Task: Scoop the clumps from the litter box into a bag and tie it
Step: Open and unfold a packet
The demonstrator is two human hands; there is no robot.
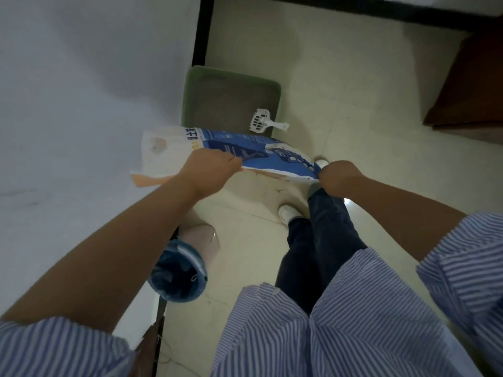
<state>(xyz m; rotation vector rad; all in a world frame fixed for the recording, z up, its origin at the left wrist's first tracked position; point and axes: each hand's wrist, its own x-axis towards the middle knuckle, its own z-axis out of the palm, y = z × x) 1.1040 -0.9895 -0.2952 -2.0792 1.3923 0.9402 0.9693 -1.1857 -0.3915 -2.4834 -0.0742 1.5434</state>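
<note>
Person: stands on the pale floor (353, 63), seen from above, in a blue striped shirt (340, 336) and dark trousers (321, 240), with white shoes (288, 213).
Landmark: the green litter box (190, 91), which sits on the floor against the white wall (81, 77), in front of the person.
Litter: grey, it fills the inside of the litter box (231, 99); I cannot make out single clumps, the picture is soft.
Scoop: a white slotted scoop (262, 122) lies at the near right corner of the litter box, its head on the litter and its handle over the rim toward the floor.
Bag: a blue and white printed bag (272, 156) is held in the air on the near side of the litter box and covers its near edge from this view.
Left hand: the left hand (215, 167) is closed on the upper edge of the bag, near the wall end.
Right hand: the right hand (337, 178) is closed in a fist on the other end of the same edge, so the bag is stretched between the two hands.
Bin: a pale bin with a blue liner (179, 270) stands by the wall, nearer to the person than the litter box, well apart from it.
Furniture: a brown wooden piece (468, 99) is far to the right of the litter box.
</note>
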